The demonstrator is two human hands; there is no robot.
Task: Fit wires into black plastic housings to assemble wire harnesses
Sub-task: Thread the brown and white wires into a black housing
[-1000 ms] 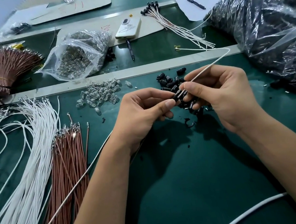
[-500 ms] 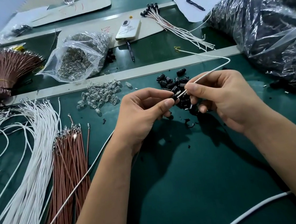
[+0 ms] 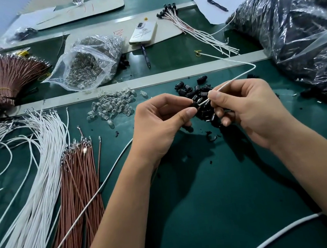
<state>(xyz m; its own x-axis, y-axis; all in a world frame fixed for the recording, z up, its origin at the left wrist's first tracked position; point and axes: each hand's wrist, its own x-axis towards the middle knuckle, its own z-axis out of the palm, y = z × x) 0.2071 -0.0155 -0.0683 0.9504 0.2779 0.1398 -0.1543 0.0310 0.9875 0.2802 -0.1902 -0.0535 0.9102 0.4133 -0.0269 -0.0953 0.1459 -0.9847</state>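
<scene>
My left hand [image 3: 158, 124] pinches a small black housing [image 3: 196, 105] between thumb and forefinger above the green mat. My right hand [image 3: 248, 108] pinches a white wire [image 3: 233, 80] near its end, and the wire's tip touches the housing. The wire loops back over the metal strip towards the far side of the table. A loose pile of black housings [image 3: 195, 90] lies under and behind both hands. A second white wire [image 3: 110, 168] runs out from under my left wrist towards the lower left.
White wires [image 3: 31, 183] and brown wires [image 3: 78, 176] lie fanned at the left. Clear bulbs [image 3: 112, 107] are scattered ahead, behind them an open bag of bulbs [image 3: 88, 65]. A large plastic bag of black parts [image 3: 296, 37] fills the right. Finished harnesses [image 3: 193, 28], a phone [image 3: 143, 32] and tied brown bundles [image 3: 7, 82] lie farther back.
My right hand has slid back along the white wire and its tip now meets the housing in my left hand. The wire's loop has swung wider to the right.
</scene>
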